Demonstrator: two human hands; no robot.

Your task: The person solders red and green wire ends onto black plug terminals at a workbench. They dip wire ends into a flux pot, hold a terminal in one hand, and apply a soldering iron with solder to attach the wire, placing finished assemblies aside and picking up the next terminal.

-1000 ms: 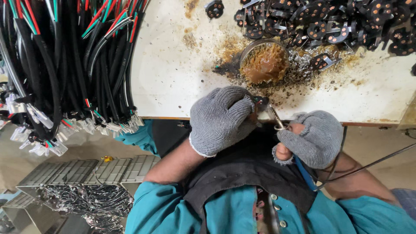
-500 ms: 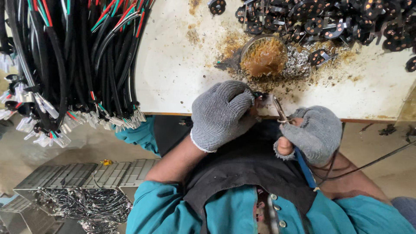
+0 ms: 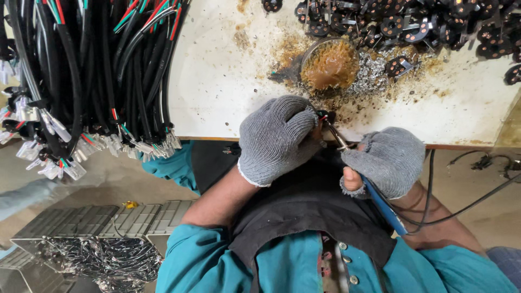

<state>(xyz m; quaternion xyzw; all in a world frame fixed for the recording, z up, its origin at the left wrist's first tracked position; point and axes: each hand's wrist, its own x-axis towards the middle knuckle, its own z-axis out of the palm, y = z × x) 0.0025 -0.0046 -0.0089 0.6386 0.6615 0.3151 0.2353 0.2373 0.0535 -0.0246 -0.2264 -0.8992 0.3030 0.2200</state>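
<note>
My left hand [image 3: 278,138], in a grey knit glove, is closed around a small black part with a red wire end [image 3: 325,116] at the front edge of the white worktable [image 3: 217,81]. In a fingerless grey glove, my right hand [image 3: 386,161] grips a blue-handled soldering iron [image 3: 380,203]. Its metal tip [image 3: 335,135] points up at the small part and touches or nearly touches it. A black cord [image 3: 467,203] runs from the iron off to the right.
A round tin of brown flux paste [image 3: 330,66] sits just beyond the hands amid solder splatter. Several black round parts [image 3: 412,24] lie piled along the table's far side. A thick bundle of black cables with coloured wires and white connectors [image 3: 81,81] hangs at left. Grey trays [image 3: 97,222] stand on the floor.
Both hands have stayed together at the table edge. The iron's tip has kept close to the part in my left hand, with only a slight shift of the view.
</note>
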